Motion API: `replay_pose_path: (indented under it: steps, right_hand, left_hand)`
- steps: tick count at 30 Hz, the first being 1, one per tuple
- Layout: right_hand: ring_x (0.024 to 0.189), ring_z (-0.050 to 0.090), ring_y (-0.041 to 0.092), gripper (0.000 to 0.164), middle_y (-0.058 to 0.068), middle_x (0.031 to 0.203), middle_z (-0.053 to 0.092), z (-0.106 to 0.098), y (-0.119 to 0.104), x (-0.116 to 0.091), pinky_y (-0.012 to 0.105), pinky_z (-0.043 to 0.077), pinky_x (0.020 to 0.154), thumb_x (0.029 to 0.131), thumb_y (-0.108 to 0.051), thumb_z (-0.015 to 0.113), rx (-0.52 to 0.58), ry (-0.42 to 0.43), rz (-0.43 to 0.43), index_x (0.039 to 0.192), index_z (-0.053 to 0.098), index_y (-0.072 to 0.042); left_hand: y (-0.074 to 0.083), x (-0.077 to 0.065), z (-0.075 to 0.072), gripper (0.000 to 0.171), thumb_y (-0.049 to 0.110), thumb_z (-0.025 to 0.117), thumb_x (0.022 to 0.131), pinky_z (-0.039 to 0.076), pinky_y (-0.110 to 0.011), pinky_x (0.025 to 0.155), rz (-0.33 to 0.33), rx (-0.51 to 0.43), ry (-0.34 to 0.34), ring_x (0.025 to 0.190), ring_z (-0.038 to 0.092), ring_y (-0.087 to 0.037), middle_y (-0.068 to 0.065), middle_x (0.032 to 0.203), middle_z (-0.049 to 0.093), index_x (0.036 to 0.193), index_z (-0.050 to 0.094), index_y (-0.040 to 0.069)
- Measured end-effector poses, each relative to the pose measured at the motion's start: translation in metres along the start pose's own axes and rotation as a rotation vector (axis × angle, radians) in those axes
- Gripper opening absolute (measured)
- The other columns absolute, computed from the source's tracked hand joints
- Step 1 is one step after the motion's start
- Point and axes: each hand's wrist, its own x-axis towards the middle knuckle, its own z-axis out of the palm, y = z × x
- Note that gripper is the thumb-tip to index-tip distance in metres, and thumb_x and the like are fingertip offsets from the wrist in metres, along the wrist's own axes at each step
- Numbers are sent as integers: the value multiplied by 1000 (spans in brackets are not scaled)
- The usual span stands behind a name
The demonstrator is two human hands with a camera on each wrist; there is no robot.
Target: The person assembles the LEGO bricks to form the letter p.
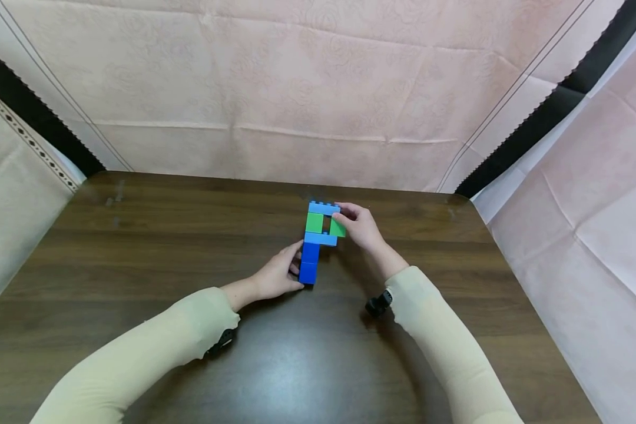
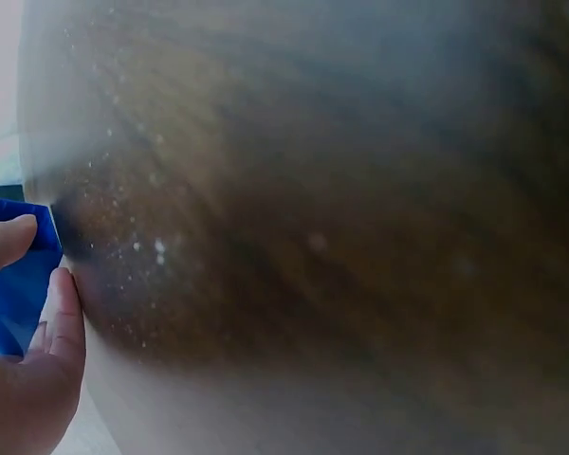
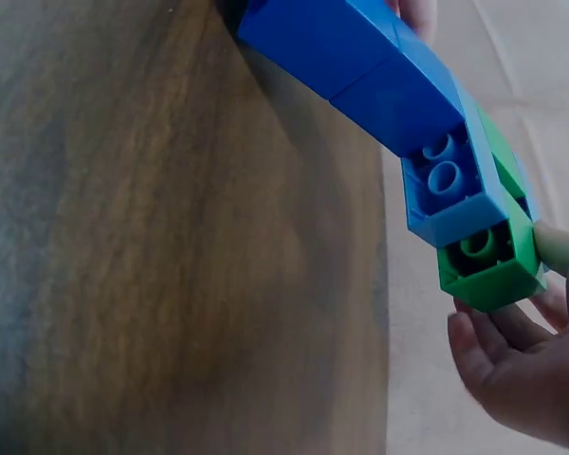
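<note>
A tower of toy building bricks stands near the middle of the table. Its base is two stacked dark blue bricks (image 1: 310, 263), topped by a light blue brick (image 1: 320, 238) that juts out to the right. Above it sit a left green brick (image 1: 314, 222) and a right green brick (image 1: 338, 228), with a gap between, bridged by a top light blue brick (image 1: 323, 208). My left hand (image 1: 277, 275) holds the dark blue bricks from the left. With thumb and fingers, my right hand (image 1: 363, 228) grips the right green brick, whose hollow underside partly overhangs in the right wrist view.
The brown wooden table (image 1: 138, 235) ends just behind the tower. Pale cloth curtains (image 1: 318, 88) hang beyond it and at both sides. A dark wrist device (image 1: 378, 303) sits by the right sleeve, another (image 1: 222, 340) under the left.
</note>
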Motion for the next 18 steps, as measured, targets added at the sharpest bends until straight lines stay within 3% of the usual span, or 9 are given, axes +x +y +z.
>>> replay_pose_path:
  steps: [7, 18]
  right_hand:
    - [109, 51, 26, 41, 15, 126, 56, 6, 5, 6, 39, 45, 98, 94, -25, 57, -2, 5, 63, 130, 54, -6]
    - [117, 50, 25, 40, 11, 131, 56, 10, 16, 15, 39, 44, 101, 92, -28, 59, 30, 17, 138, 128, 57, -11]
  left_hand:
    - [3, 3, 2, 88, 5, 76, 75, 54, -27, 79, -21, 39, 6, 96, 56, -20, -21, 129, 40, 144, 21, -6]
    - [3, 6, 4, 89, 4, 74, 77, 53, -26, 78, -40, 42, 28, 99, 57, -21, -24, 135, 33, 144, 18, -8]
